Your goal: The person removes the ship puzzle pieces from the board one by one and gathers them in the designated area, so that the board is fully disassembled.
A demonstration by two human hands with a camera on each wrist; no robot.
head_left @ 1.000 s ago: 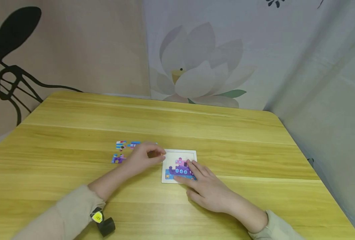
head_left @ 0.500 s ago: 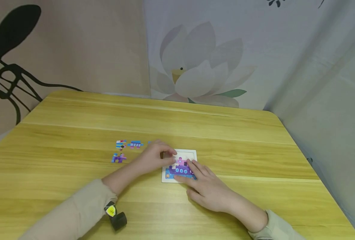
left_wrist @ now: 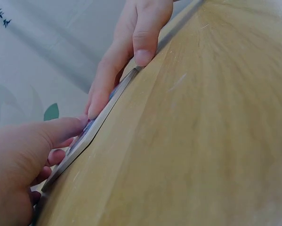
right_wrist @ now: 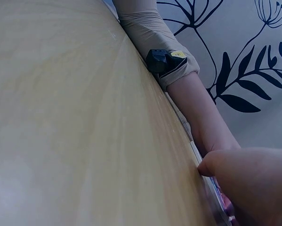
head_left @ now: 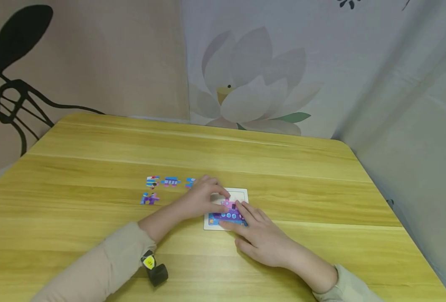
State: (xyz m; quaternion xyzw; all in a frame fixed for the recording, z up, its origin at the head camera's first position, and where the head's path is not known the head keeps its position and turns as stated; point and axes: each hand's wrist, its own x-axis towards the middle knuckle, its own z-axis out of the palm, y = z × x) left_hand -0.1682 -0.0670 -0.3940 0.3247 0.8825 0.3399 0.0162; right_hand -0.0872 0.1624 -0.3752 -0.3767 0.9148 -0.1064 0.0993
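Note:
A small jigsaw puzzle in a white square tray [head_left: 206, 226] lies on the table, showing a purple and pink ship [head_left: 228, 215] over a blue strip. My left hand [head_left: 203, 196] reaches over its left side. Thumb and index finger are bent round a pink piece in the ship's upper part, the fingertips right at its edges; the other fingers are partly hidden. My right hand [head_left: 262, 241] lies across the lower right corner, its straight fingers resting on the ship. In the left wrist view the left thumb [left_wrist: 68, 129] comes close beside the right fingertips [left_wrist: 96, 109].
Loose puzzle pieces lie left of the tray: a striped piece [head_left: 152, 182], a blue train-like piece [head_left: 170, 181], a purple piece [head_left: 149, 199] and a blue piece [head_left: 190, 182] partly behind the left hand. A wooden table [head_left: 302, 180] carries everything. A patterned curtain [head_left: 260, 75] hangs behind.
My left hand has moved rightward from the tray's left edge to over the ship, uncovering loose pieces behind it. The right hand stays in place.

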